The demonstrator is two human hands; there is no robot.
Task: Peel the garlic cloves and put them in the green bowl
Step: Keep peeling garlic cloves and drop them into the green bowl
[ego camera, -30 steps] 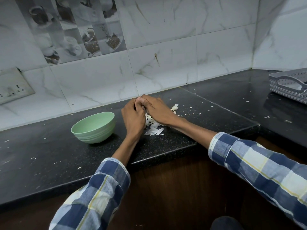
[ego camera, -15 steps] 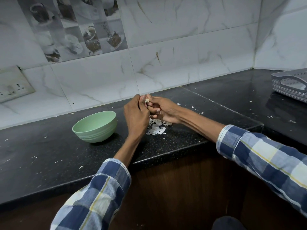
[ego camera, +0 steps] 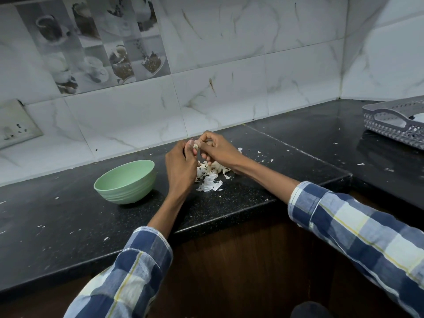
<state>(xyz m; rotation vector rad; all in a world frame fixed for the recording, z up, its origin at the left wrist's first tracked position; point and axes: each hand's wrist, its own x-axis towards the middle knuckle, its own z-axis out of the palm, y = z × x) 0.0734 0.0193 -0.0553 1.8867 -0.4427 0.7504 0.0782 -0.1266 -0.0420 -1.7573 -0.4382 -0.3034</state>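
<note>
A small pale garlic clove point(ego camera: 196, 146) is pinched between the fingertips of both hands above the black counter point(ego camera: 68, 214). My left hand point(ego camera: 181, 166) curls its fingers round the clove from the left. From the right, my right hand point(ego camera: 218, 150) pinches the same clove with thumb and fingers. Below the hands lies a heap of white garlic skins point(ego camera: 210, 177). The green bowl point(ego camera: 125, 181) stands on the counter just left of my left hand; its inside is mostly out of sight.
A grey perforated tray point(ego camera: 394, 121) sits at the far right on the counter. Tiled wall runs close behind, with a switch plate point(ego camera: 16, 125) at the left. Skin flakes are scattered over the counter. The counter's front edge point(ego camera: 229, 218) is near my forearms.
Both hands have lifted slightly off the skin pile. The right hand's fingers have shifted on the clove, which now shows between the fingertips.
</note>
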